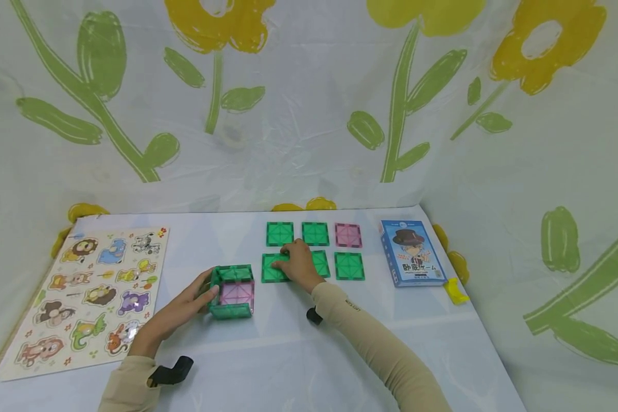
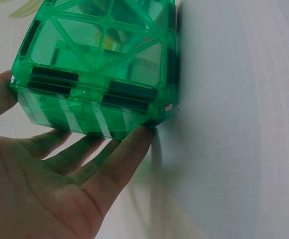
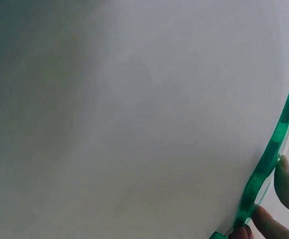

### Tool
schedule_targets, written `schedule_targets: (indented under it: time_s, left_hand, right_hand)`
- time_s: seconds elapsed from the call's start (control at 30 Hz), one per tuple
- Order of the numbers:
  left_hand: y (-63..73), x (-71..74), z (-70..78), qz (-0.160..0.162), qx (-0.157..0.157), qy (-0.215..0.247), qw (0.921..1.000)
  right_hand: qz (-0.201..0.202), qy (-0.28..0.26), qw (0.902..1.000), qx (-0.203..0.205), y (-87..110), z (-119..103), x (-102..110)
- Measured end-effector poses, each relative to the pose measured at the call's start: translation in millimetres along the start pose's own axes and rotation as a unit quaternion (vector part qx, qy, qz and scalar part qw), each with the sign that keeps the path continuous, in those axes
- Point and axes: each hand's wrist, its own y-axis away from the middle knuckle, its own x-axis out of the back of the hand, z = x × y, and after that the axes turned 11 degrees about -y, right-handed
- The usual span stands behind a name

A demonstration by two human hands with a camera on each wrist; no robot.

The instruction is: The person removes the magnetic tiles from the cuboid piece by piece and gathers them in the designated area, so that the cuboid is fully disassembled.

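In the head view my left hand (image 1: pixel 190 300) holds a small open box of magnetic tiles (image 1: pixel 230 315) by its left side. Its walls are mostly green and its base is pink. The left wrist view shows fingertips (image 2: pixel 139 137) against a green wall, with the thumb at the corner. My right hand (image 1: pixel 300 266) bends over the front row of flat tiles. Its thumb and fingers are on the left green magnetic tile (image 1: pixel 270 276), seen edge-on in the right wrist view. The hand partly covers the middle green tile (image 1: pixel 321 264) beside it.
Behind lie two green tiles (image 1: pixel 280 234) and a pink tile (image 1: pixel 348 235); another green tile (image 1: pixel 349 266) is at front right. A blue card box (image 1: pixel 413 253) lies further right beside a yellow piece (image 1: pixel 456 292). An animal puzzle board (image 1: pixel 90 297) lies at left.
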Motion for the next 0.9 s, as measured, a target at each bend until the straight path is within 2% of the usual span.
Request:
schedule_targets:
  time_s: [0.27, 0.4, 0.57, 0.7, 0.9]
  left_hand:
    - [1.4, -1.2, -1.1, 0.0, -0.002, -0.006, 1.0]
    - [1.9, -1.1, 0.0, 0.001, 0.001, -0.009, 1.0]
    - [2.4, -0.7, 1.1, 0.0, 0.008, -0.008, 0.9999]
    - [2.6, -0.5, 2.0, -0.001, 0.014, -0.008, 0.9999]
    - [2.8, -0.5, 2.7, 0.0, 0.01, -0.005, 0.9999]
  right_hand:
    - [-0.012, -0.001, 0.9999, 0.008, 4.8, -5, 2]
    - [-0.029, -0.012, 0.9987, 0.04, 9.6, -15, 3]
    - [-0.075, -0.023, 0.9927, 0.092, 13.8, -30, 0]
    - [-0.115, -0.054, 0.9854, 0.113, 17.8, -43, 1]
    - [-0.174, -0.047, 0.9755, 0.126, 22.9, -54, -4]
